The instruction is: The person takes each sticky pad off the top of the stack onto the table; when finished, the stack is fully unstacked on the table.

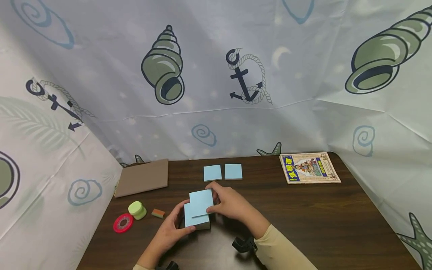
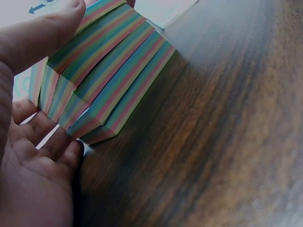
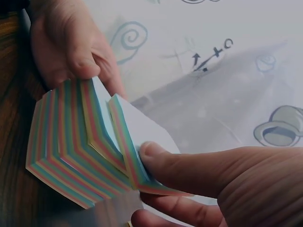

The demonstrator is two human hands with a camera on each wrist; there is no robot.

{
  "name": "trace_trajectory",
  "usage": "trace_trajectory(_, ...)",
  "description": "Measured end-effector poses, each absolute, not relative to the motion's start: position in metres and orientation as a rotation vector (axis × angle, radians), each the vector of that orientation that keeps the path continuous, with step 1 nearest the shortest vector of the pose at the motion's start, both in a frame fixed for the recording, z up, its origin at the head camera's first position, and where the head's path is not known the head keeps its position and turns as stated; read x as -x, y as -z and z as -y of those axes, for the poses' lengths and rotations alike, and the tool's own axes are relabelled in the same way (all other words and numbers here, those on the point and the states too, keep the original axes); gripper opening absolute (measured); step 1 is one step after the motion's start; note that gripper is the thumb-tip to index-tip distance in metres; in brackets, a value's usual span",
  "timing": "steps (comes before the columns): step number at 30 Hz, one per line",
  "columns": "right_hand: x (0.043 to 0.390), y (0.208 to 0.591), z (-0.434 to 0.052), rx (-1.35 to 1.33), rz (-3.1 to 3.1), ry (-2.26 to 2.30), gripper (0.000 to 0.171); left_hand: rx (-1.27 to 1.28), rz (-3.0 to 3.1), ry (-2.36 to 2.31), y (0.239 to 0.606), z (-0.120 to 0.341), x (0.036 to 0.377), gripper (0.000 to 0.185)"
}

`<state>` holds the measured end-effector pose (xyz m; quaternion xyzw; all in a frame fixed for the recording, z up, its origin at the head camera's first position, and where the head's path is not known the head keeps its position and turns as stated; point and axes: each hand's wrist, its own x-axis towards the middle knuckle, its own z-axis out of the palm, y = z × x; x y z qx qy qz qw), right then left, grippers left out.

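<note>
A thick block of note paper with a light blue top and rainbow-striped edges stands on the dark wooden table. My left hand grips its left side, thumb on top. My right hand pinches a thin top layer of sheets, shifted and lifted off the block. Two loose blue sheets lie side by side just behind the hands.
A brown board lies at the back left. Near it are a green tape dispenser, a red ring and a small eraser. A picture book lies at the back right. Printed cloth walls surround the table.
</note>
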<state>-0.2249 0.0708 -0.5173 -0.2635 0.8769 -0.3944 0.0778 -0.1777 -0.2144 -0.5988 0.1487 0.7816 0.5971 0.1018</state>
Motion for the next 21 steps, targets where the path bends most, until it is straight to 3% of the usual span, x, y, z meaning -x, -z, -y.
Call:
trace_trajectory(11,0.236,0.513,-0.091,0.798,-2.583,1.362,0.056,-0.638,-2.244,-1.851,0.601,0.214,0.179,0.088)
trace_trajectory(21,0.247,0.503,-0.121,0.56,-2.443,1.67,0.054,-0.615,-2.234,-1.845,0.6,0.215,0.179,0.09)
